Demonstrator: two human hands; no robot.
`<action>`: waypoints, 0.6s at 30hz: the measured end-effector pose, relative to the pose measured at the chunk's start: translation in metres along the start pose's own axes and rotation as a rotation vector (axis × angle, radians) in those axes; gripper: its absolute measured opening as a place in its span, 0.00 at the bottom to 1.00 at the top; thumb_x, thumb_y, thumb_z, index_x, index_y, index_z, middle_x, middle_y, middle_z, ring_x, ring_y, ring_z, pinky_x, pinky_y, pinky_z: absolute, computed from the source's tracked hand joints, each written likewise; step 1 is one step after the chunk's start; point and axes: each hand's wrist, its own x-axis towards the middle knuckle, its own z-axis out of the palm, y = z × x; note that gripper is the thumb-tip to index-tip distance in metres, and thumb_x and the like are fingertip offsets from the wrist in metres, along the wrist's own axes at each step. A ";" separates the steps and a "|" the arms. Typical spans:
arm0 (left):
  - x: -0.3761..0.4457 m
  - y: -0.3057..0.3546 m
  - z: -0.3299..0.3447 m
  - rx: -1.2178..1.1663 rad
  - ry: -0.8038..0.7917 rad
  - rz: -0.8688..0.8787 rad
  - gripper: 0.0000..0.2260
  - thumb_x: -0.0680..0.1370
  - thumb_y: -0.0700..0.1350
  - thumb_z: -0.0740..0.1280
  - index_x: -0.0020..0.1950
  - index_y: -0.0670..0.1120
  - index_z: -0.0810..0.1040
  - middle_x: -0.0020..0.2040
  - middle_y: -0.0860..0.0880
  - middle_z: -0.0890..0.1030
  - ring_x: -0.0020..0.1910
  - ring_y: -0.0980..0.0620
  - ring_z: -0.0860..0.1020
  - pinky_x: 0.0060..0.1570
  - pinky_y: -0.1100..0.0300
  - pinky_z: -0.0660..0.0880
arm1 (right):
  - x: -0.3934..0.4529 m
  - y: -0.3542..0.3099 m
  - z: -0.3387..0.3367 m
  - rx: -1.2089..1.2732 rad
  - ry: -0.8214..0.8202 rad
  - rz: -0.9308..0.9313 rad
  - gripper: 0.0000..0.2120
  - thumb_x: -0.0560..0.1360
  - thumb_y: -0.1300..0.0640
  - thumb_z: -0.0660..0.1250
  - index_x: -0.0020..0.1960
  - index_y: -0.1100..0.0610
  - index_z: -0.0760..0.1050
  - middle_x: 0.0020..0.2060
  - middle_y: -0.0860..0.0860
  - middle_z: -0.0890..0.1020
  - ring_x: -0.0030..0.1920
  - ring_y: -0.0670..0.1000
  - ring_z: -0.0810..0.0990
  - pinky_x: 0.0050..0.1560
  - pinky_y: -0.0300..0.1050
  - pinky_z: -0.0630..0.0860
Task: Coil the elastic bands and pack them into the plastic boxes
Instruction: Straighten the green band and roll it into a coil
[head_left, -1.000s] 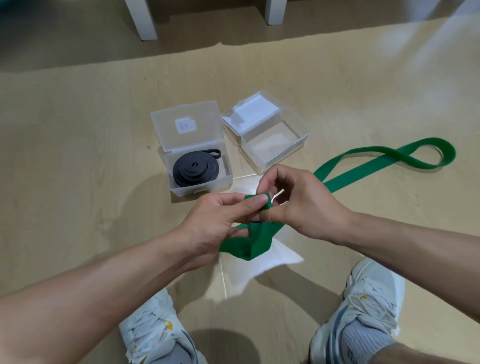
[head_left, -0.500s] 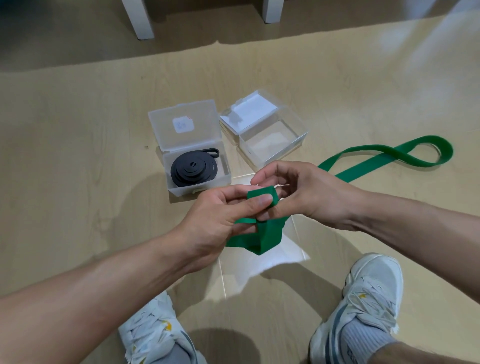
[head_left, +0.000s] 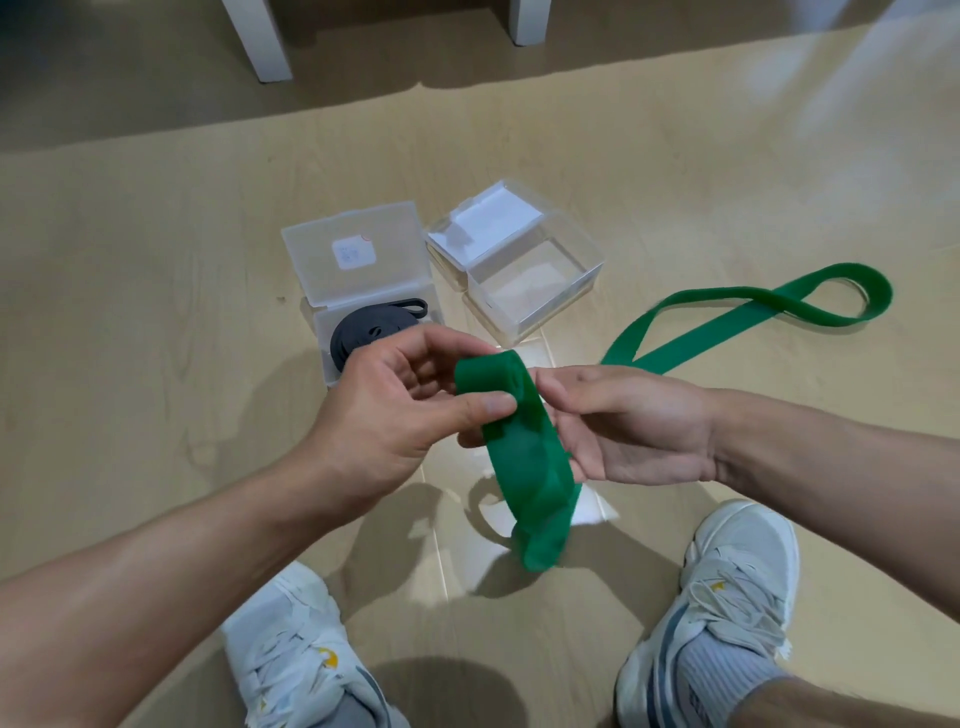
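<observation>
A wide green elastic band (head_left: 530, 467) hangs between my hands, its top end rolled into a small coil. My left hand (head_left: 395, 410) pinches that coil between thumb and fingers. My right hand (head_left: 628, 421) holds the band's hanging part from the right side. The rest of the band trails away over the floor to a loop at the right (head_left: 831, 296). A frosted plastic box (head_left: 358, 265) stands open at the left with a coiled black band (head_left: 358, 327) inside. A clear plastic box (head_left: 524, 280) stands open beside it with nothing in it.
Everything lies on a light wooden floor. My two white sneakers (head_left: 291, 644) (head_left: 727, 597) are at the bottom of the view. Two white furniture legs (head_left: 260, 41) stand at the far edge.
Both hands have risen and drawn slightly apart. The green coil has turned over in my left hand and a longer stretch of band hangs down below it.
</observation>
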 end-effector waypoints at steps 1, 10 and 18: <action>0.000 0.002 0.000 0.025 -0.003 0.026 0.14 0.62 0.41 0.80 0.44 0.50 0.84 0.40 0.50 0.86 0.42 0.55 0.84 0.39 0.61 0.81 | 0.001 0.003 0.001 0.049 -0.014 -0.011 0.33 0.74 0.48 0.74 0.74 0.60 0.68 0.66 0.60 0.76 0.58 0.54 0.81 0.64 0.54 0.75; 0.000 0.007 0.009 0.116 -0.021 0.223 0.13 0.60 0.46 0.81 0.41 0.56 0.83 0.48 0.50 0.87 0.55 0.49 0.84 0.55 0.46 0.81 | 0.007 0.009 0.016 0.142 -0.100 -0.228 0.22 0.73 0.54 0.75 0.66 0.54 0.78 0.61 0.53 0.81 0.61 0.52 0.80 0.67 0.54 0.74; -0.003 0.006 0.012 0.087 -0.001 0.298 0.13 0.64 0.44 0.80 0.43 0.57 0.82 0.52 0.47 0.87 0.58 0.46 0.84 0.54 0.42 0.81 | 0.003 0.006 0.033 0.145 0.038 -0.291 0.27 0.73 0.59 0.74 0.69 0.66 0.73 0.56 0.54 0.82 0.56 0.54 0.79 0.69 0.51 0.73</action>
